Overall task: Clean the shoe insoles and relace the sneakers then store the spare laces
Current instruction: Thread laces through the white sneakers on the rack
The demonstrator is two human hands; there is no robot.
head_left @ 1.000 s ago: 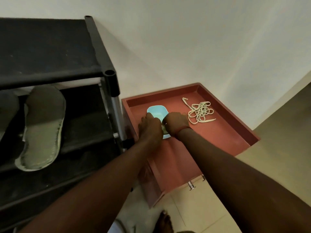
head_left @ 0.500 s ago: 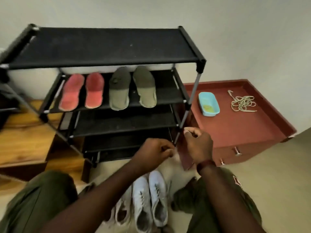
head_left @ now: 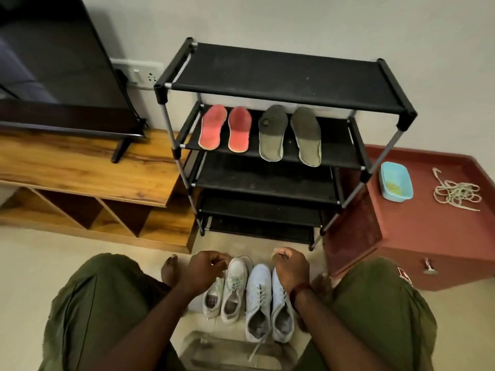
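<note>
Beige tiled floor (head_left: 32, 263) carries black five-tier shoe rack (head_left: 281, 81) (against white wall); left hand (head_left: 205, 271) and right hand (head_left: 290, 266) curled, grip contents indiscernible.

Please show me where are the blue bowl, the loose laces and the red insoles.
blue bowl (head_left: 396, 183): head view, inner floor.
loose laces (head_left: 456, 194): head view, tangle's middle.
red insoles (head_left: 213, 127): head view, left insole's middle.
</note>
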